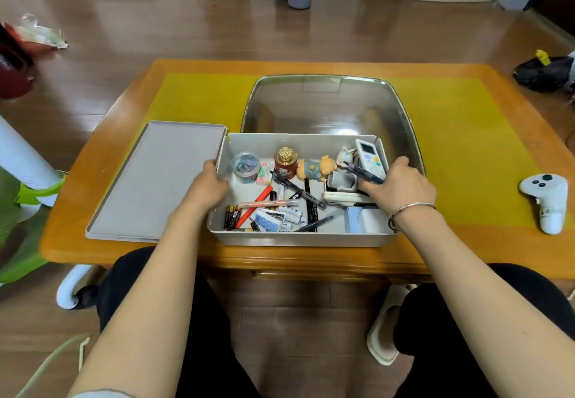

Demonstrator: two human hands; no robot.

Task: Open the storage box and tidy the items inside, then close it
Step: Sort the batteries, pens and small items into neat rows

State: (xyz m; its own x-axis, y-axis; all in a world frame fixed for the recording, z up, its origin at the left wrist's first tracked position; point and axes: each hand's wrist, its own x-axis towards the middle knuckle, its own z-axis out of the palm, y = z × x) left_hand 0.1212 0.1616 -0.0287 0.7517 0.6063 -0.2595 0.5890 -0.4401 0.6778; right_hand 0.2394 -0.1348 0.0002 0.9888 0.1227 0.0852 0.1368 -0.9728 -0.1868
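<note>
Grey open box (298,239) on tabletop (466,148); left hand (208,186) gripping its wall, right-hand (401,186) fingers (370,187) holding a pen (362,172).

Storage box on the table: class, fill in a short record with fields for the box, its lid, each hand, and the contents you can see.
box: grey storage box, open, on wooden table
lid: grey lid, flat on the table left of the box
left hand: left hand grips the box's left wall
right hand: right hand holds a black pen inside the box
contents: batteries, clip jar, pig figurine, white remote
</note>
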